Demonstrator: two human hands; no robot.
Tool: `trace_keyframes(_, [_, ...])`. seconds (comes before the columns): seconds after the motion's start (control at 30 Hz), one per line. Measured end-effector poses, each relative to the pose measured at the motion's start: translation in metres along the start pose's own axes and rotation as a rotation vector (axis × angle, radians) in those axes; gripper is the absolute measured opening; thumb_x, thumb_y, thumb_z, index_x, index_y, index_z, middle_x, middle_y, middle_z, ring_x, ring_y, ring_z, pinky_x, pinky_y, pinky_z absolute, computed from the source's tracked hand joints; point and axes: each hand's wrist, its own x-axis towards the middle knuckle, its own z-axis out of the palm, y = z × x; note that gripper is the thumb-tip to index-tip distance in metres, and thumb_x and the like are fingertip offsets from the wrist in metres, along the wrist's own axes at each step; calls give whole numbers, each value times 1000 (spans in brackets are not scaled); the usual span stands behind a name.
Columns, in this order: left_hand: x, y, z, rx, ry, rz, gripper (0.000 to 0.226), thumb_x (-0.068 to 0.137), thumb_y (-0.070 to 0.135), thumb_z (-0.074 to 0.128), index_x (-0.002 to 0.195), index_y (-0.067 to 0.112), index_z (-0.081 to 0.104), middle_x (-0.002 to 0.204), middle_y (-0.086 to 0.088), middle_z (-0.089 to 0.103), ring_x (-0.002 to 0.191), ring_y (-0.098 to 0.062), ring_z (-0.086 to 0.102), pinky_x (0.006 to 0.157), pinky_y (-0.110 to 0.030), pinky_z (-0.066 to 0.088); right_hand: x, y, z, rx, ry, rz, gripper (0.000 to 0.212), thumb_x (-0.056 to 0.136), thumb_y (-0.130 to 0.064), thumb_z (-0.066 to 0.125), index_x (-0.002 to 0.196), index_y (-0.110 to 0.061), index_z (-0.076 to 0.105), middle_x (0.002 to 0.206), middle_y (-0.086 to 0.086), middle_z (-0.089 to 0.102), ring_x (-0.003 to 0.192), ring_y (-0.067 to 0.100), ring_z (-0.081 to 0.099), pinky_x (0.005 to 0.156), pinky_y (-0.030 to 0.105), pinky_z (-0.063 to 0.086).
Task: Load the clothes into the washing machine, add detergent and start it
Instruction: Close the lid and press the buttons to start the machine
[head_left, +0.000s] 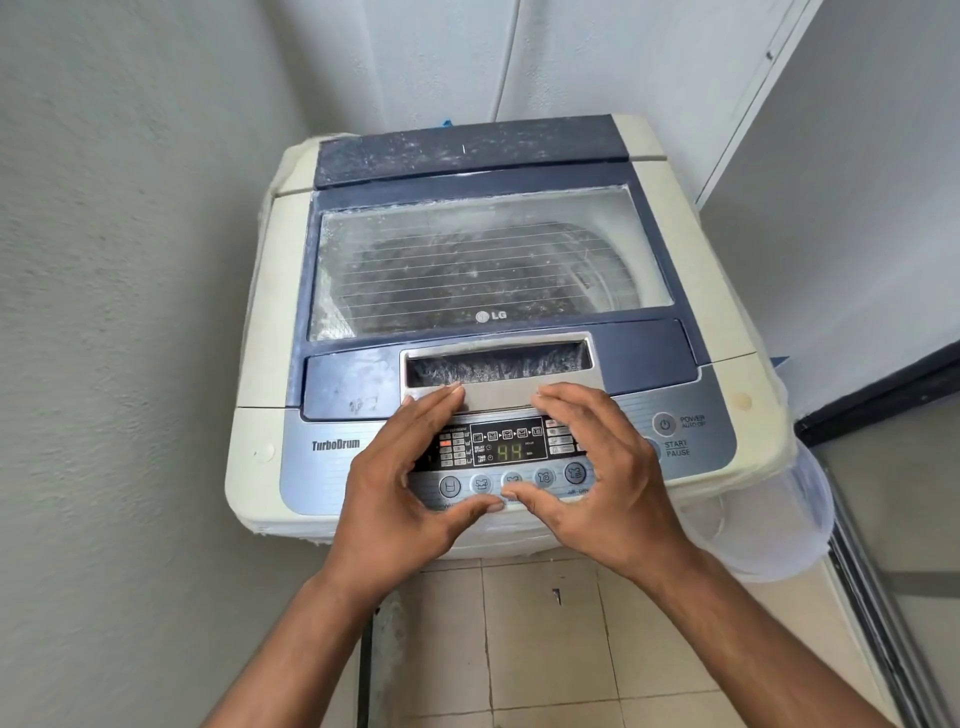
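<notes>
An LG top-load washing machine is seen in a corner, glass lid shut; both hands are spread, empty, over its control panel; left hand, right hand. The rigid lid is probably best lifted by the recessed handle just behind the panel.

Control panel: outer edges covered by left hand and right hand; small indicator labels beside the green display too fine to read.
Button row: captions beneath hidden by both thumbs.
Start/pause button: mostly behind the right hand.
Drum contents: dark mass behind the smeared, lined lid window; not identifiable.
Both forearms: cut by the bottom edge.
Translucent plastic container, right of the machine: contents indistinct.
</notes>
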Motion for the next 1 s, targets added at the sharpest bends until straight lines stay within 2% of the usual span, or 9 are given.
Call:
trace_keyframes(0.3, [-1, 0, 1, 23, 4, -23, 100, 66, 38, 100, 152, 18, 53, 152, 4, 58, 146, -15, 49, 118, -52, 44, -2, -1, 1, -21, -11, 5, 83, 71, -45, 92, 140, -13, 60, 142, -4, 55, 131, 9, 55, 106, 35, 54])
trace_keyframes(0.5, [-1, 5, -2, 76, -43, -42, 103, 69, 44, 97, 156, 21, 46, 156, 8, 53, 149, -10, 43, 120, -46, 42, -1, -5, -4, -53, -63, 26, 82, 74, -46, 90, 143, -15, 58, 146, -6, 52, 135, 7, 52, 110, 34, 51])
trace_keyframes(0.73, [-7, 11, -14, 192, -43, -81, 106, 72, 48, 93, 160, 25, 39, 164, 12, 38, 154, -7, 33, 125, -43, 37, -3, -8, -23, -137, -143, 61, 77, 82, -37, 85, 149, -19, 53, 154, -9, 47, 139, 7, 49, 115, 30, 45])
trace_keyframes(0.87, [-15, 11, -29, 313, -81, -123, 108, 74, 52, 89, 162, 24, 34, 171, 13, 22, 160, -4, 15, 128, -36, 26, -10, -3, -40, -249, -133, 105, 71, 85, -35, 83, 147, -20, 55, 153, -5, 48, 137, 13, 50, 113, 32, 45])
trace_keyframes(0.93, [-17, 12, -35, 396, -104, -176, 114, 74, 61, 84, 165, 24, 26, 174, 11, 11, 161, -4, 0, 129, -36, 18, -13, 0, -48, -317, -120, 143, 65, 86, -37, 82, 144, -21, 58, 151, -1, 51, 135, 20, 50, 112, 39, 45])
trace_keyframes(1.0, [-18, 16, -40, 441, -104, -230, 118, 73, 70, 75, 166, 22, 21, 175, 8, 6, 162, -9, -5, 130, -39, 15, -17, 0, -55, -389, -122, 178, 58, 88, -40, 79, 141, -23, 61, 150, 2, 51, 135, 26, 47, 113, 47, 43])
